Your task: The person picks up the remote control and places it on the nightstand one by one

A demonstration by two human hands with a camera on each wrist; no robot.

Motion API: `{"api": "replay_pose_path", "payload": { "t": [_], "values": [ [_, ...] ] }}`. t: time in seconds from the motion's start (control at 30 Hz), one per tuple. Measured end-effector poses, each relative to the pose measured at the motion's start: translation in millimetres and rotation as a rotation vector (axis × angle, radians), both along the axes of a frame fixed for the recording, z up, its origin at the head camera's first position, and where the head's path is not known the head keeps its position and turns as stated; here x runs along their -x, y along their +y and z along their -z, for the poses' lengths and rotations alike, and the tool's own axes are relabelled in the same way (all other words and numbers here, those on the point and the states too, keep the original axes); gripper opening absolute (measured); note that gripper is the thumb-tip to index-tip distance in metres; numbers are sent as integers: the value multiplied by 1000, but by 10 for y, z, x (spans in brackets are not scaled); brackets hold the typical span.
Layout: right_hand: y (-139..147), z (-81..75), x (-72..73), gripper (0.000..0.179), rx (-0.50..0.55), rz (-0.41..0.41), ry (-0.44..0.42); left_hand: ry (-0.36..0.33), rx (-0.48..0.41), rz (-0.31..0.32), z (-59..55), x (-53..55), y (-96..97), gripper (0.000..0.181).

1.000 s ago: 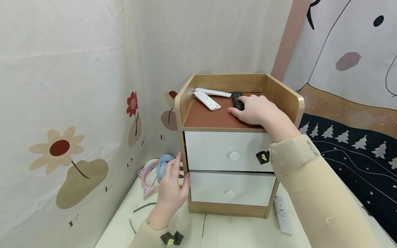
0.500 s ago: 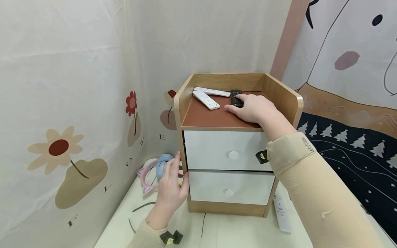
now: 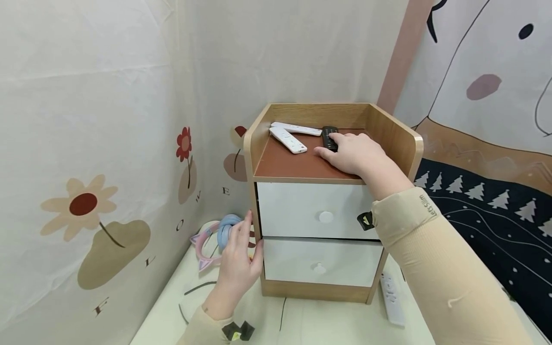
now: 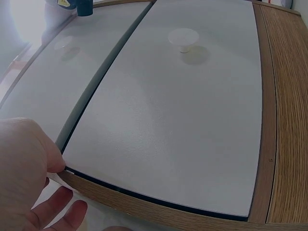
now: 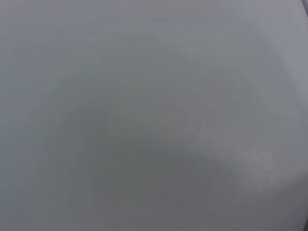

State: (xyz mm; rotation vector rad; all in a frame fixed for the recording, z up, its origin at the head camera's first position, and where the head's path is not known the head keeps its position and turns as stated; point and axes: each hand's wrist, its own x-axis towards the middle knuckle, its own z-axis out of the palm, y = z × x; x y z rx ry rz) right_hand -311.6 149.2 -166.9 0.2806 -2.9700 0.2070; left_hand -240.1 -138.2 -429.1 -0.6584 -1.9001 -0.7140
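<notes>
In the head view, my right hand (image 3: 356, 152) rests over the right side of a black remote control (image 3: 329, 138) on the brown top shelf (image 3: 284, 165) of a small wooden cabinet. A fingertip touches the buttons; the thumb points left, apart from the fingers. The hand covers the remote's lower right part. My left hand (image 3: 238, 268) touches the cabinet's left edge, fingers extended and thumb near the gap between the drawers. The left wrist view shows that thumb (image 4: 53, 156) at the wooden edge beside the white upper drawer (image 4: 168, 115). Only a blurred pale surface appears in the right wrist view.
Two white remotes (image 3: 290, 140) lie overlapping on the shelf, left of the black one. Raised wooden sides (image 3: 396, 134) border the shelf. Pink and blue cat-ear headphones (image 3: 207, 247) lie left of the cabinet, and a white power strip (image 3: 391, 299) lies to its right.
My right hand has shifted slightly left over the black remote, its thumb moving a little with it. The left hand and the white remotes stay in place.
</notes>
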Motion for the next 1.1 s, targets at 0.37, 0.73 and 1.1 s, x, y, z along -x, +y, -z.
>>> {"api": "replay_pose_path", "payload": {
  "t": [0.37,0.73,1.1],
  "values": [
    [-1,29,-38,89,-16,2,-18,-8,5,-13,0,-22,7,89],
    [40,60,-229,87,-24,39,36,-11,3,3,-7,-33,38,90],
    [120,241,-565,71,38,40,160,0,-3,11,0,-22,41,90]
  ]
}}
